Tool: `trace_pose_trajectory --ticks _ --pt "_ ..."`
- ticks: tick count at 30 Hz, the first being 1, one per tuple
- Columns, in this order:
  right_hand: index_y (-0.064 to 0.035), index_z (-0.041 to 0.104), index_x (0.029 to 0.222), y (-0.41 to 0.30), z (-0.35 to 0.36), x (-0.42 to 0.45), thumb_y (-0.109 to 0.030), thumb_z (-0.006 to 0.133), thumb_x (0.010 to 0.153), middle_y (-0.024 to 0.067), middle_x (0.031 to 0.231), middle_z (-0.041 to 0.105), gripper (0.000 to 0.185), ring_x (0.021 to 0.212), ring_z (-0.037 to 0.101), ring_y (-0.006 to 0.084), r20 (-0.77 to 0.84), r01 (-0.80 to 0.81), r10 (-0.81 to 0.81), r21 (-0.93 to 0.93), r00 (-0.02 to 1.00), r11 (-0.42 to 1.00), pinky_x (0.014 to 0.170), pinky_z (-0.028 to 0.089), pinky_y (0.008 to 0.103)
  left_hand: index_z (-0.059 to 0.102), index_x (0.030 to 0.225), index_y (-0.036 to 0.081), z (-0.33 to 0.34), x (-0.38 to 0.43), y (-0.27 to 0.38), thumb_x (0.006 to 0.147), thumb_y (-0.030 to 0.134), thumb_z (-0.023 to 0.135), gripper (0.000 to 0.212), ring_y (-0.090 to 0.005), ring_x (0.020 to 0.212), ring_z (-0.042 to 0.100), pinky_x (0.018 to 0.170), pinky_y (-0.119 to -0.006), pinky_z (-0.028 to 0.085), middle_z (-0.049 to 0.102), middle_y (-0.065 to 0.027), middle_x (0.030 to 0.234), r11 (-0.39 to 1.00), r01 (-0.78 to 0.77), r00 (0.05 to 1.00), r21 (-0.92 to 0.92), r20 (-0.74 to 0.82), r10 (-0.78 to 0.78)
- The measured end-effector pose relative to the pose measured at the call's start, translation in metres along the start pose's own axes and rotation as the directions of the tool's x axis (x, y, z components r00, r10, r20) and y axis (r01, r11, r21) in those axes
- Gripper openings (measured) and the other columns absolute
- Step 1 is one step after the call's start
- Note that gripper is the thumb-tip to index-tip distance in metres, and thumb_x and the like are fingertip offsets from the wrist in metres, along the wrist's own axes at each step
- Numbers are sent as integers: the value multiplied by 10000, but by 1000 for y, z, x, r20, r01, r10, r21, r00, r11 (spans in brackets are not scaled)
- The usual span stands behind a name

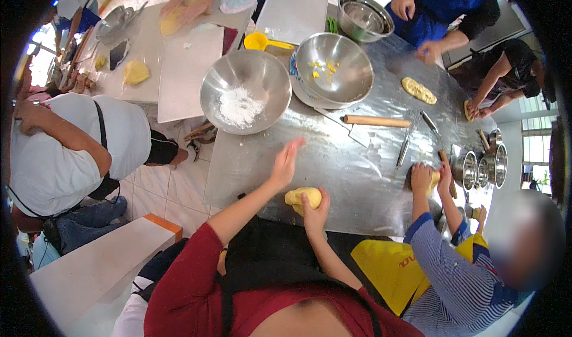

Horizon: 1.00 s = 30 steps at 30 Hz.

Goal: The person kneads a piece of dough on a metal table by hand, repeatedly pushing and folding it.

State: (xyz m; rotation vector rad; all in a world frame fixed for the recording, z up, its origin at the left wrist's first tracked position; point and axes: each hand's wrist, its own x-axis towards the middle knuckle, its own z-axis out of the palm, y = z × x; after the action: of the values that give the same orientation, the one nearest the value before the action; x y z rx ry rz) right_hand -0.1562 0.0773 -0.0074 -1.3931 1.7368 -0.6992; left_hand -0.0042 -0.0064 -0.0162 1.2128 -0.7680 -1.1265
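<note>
A lump of yellow dough [304, 199] is held in my right hand [318, 207], close over the near edge of the steel table [259, 167]. The thumb lies across the dough's near side. My left hand [287, 160] is raised above the table, fingers extended, apart from the dough and slightly blurred. Beyond it stands a large steel bowl [268, 69] with white flour [240, 107] inside. Right of that bowl, another steel bowl [353, 80] has yellow dough scraps on its wall and bottom.
A wooden rolling pin [377, 121], a scraper [359, 135] and a whisk [404, 145] lie across the table. A co-worker's hands [422, 178] press dough at the right. Several steel bowls [468, 170] stand beyond them. A yellow measuring scoop [256, 41] lies near the flour bowl.
</note>
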Motion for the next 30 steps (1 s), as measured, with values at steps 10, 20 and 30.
trace_pose_trajectory --ticks 10,20,30 --pt "3 446 1292 -83 -22 7 -274 602 929 118 1136 551 482 963 569 167 144 -392 373 512 917 765 771 500 283 548 1222 -49 36 -86 49 1027 313 335 462 -186 1119 528 981 -309 397 571 -144 1225 931 342 932 126 80 -353" --pt "-20 292 1437 -157 -48 18 -230 462 989 172 1408 381 523 1284 379 245 116 118 -259 668 959 735 1060 313 348 440 1331 4 9 -41 149 938 199 446 439 -369 1203 458 1048 -479 314 507 -195 1296 770 -415 909 484 257 328" --pt "-44 396 1396 -80 15 104 -336 394 996 224 1462 338 495 1373 283 372 57 386 -382 -153 923 910 1122 197 488 366 1410 16 -19 6 59 1023 310 275 494 -296 1310 409 1097 -444 260 453 -176 1393 786 -389 921 480 232 314"
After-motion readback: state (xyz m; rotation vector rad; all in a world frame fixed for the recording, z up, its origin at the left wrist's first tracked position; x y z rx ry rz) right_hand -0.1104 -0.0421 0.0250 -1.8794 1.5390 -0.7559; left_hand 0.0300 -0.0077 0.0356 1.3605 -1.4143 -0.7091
